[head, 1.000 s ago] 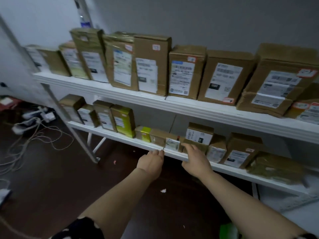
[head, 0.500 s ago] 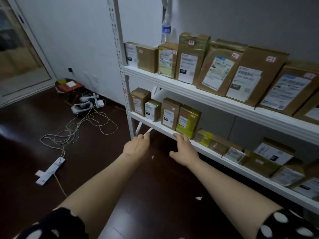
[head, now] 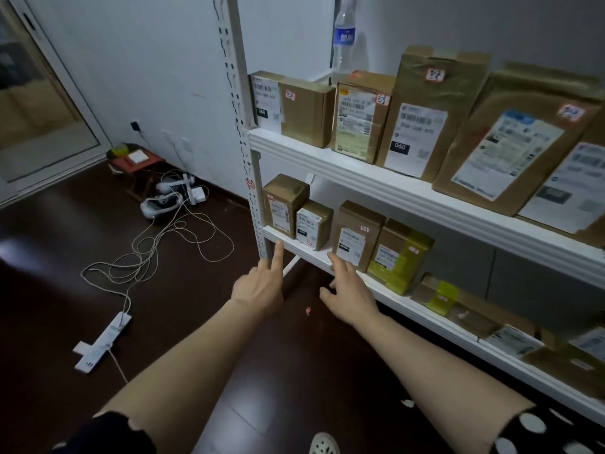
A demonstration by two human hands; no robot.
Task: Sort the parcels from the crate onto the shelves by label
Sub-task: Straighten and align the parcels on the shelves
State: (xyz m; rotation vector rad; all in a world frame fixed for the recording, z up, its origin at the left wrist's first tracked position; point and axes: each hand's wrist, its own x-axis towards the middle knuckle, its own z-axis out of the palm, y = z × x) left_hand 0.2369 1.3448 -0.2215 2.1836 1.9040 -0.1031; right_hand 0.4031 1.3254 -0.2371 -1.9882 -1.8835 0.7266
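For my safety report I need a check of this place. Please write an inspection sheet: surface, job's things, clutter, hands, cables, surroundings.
Surface: white upper shelf and lower shelf, both loaded.
Job's things: labelled cardboard parcels stand along both shelves; crate not in view.
Clutter: water bottle above the upper parcels; small scraps on the floor.
Hands: left hand empty, index finger pointing at the lower shelf edge; right hand open, fingertips at that edge.
Cables: loose white cables and a power strip on the dark floor.
Surroundings: white wall, glass door at left, red stool, white headset on the floor.
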